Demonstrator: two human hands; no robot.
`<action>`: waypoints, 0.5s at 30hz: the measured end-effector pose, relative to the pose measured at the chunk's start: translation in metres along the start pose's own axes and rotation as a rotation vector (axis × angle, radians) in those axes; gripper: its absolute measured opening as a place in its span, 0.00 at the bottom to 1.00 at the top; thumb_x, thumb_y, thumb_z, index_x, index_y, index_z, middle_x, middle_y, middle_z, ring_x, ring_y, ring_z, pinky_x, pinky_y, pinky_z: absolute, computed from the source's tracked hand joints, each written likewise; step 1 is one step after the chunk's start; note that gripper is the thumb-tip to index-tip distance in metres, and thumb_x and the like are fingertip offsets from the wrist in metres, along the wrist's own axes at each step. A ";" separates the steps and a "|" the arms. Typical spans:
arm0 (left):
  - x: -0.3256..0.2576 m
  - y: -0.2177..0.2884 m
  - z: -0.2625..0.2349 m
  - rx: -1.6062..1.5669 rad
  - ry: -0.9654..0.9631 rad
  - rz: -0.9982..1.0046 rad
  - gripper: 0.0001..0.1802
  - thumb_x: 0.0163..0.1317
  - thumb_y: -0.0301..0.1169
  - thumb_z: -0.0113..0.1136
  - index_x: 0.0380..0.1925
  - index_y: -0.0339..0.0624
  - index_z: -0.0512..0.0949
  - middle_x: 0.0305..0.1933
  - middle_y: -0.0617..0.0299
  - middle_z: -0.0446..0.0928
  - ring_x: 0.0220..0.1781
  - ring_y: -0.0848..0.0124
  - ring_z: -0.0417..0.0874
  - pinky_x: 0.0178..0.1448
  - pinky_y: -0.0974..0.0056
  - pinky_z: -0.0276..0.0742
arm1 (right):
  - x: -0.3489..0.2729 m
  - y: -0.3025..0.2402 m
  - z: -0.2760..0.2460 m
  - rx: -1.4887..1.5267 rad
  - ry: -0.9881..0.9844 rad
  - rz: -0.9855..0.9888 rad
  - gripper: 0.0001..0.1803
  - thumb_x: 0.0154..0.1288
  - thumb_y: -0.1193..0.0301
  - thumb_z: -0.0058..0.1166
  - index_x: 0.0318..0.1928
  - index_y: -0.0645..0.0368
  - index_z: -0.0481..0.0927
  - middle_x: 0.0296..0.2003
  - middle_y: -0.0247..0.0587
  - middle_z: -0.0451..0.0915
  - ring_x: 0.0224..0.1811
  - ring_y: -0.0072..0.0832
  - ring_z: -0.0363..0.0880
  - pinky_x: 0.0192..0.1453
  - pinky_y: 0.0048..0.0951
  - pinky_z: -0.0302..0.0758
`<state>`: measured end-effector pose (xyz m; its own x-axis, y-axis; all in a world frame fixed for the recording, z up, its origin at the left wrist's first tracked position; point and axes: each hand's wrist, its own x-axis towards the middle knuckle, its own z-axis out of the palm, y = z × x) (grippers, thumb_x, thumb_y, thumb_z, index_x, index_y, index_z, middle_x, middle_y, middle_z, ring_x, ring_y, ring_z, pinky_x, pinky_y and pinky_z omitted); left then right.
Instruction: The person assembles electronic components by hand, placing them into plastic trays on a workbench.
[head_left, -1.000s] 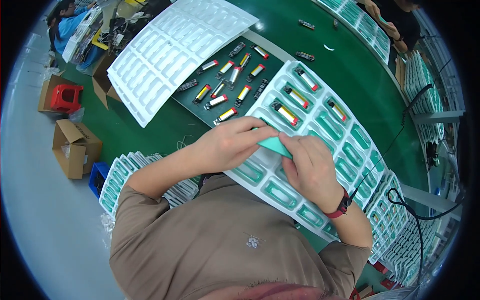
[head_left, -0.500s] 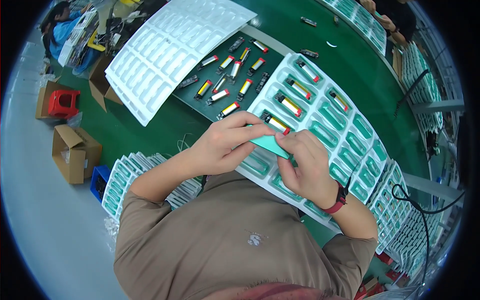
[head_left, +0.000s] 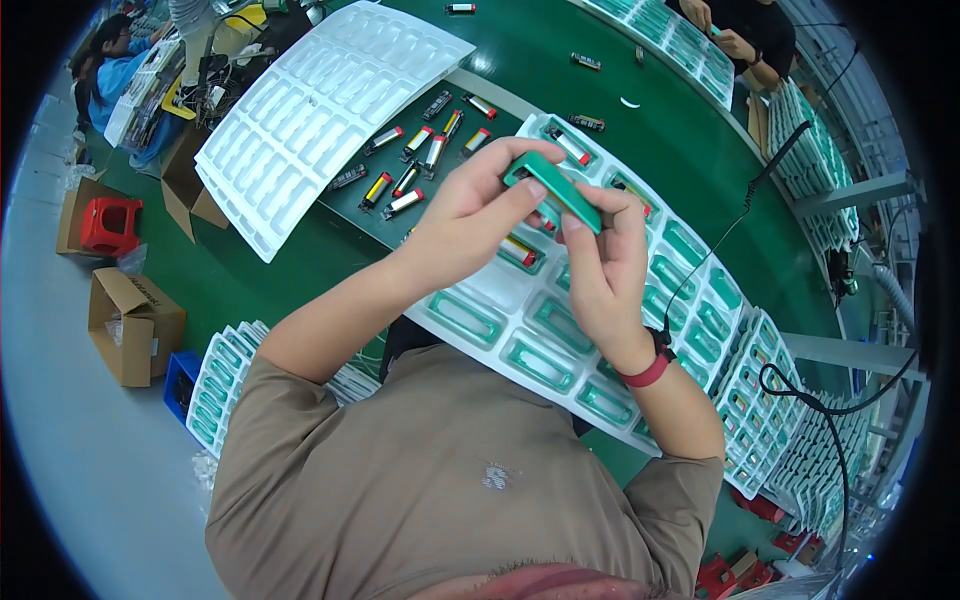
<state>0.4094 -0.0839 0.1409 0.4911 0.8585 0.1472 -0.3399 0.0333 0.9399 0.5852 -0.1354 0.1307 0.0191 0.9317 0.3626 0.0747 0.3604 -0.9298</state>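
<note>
My left hand (head_left: pixel 465 215) and my right hand (head_left: pixel 612 275) hold a green plastic shell (head_left: pixel 572 197) between them, one at each end. It is tilted so that its hollow side shows partly; my left thumb presses at the opening. Under my hands lies a white moulded tray (head_left: pixel 503 338) with green shells in its pockets. Along its far left side, several pockets hold a small battery with a circuit board (head_left: pixel 520 251), and my hands partly cover these.
Loose batteries with boards (head_left: pixel 375 190) lie on the green table left of the tray. A stack of white trays (head_left: pixel 330 110) overhangs the table's left edge. A black cable (head_left: pixel 745 205) hangs at the right. Across the table, another person's hands (head_left: pixel 735 42) work over a tray.
Both hands have lifted the green shell away from my body, over the tray's far part. The shell has turned from its smooth face to show its hollow side.
</note>
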 end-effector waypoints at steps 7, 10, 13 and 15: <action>0.012 -0.013 0.020 0.143 -0.031 0.305 0.16 0.79 0.24 0.43 0.63 0.39 0.64 0.64 0.53 0.75 0.62 0.70 0.78 0.65 0.62 0.76 | 0.011 -0.001 -0.005 0.143 0.009 -0.129 0.14 0.76 0.82 0.50 0.58 0.61 0.71 0.48 0.37 0.76 0.47 0.21 0.77 0.52 0.25 0.76; 0.013 -0.010 0.021 0.209 -0.039 0.396 0.16 0.78 0.22 0.44 0.63 0.38 0.65 0.64 0.52 0.75 0.62 0.69 0.78 0.66 0.62 0.75 | 0.008 0.006 -0.009 0.057 0.055 -0.218 0.14 0.75 0.82 0.53 0.58 0.60 0.72 0.48 0.38 0.78 0.47 0.21 0.78 0.51 0.25 0.77; 0.019 0.009 0.005 0.295 -0.131 0.238 0.17 0.76 0.21 0.47 0.62 0.36 0.69 0.62 0.53 0.77 0.61 0.70 0.79 0.66 0.63 0.75 | 0.008 -0.001 -0.019 -0.024 0.003 -0.073 0.19 0.73 0.81 0.54 0.62 0.59 0.72 0.46 0.42 0.81 0.43 0.25 0.82 0.46 0.26 0.79; 0.010 0.033 -0.009 0.563 -0.234 0.023 0.19 0.70 0.19 0.54 0.60 0.34 0.76 0.56 0.53 0.81 0.56 0.65 0.83 0.62 0.62 0.77 | 0.011 -0.021 -0.030 -0.215 -0.152 -0.036 0.22 0.72 0.81 0.55 0.64 0.60 0.71 0.46 0.44 0.82 0.41 0.28 0.84 0.44 0.27 0.80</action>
<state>0.3959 -0.0692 0.1710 0.6735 0.7186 0.1732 0.0927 -0.3145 0.9447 0.6136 -0.1337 0.1565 -0.1363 0.9204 0.3665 0.2827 0.3907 -0.8760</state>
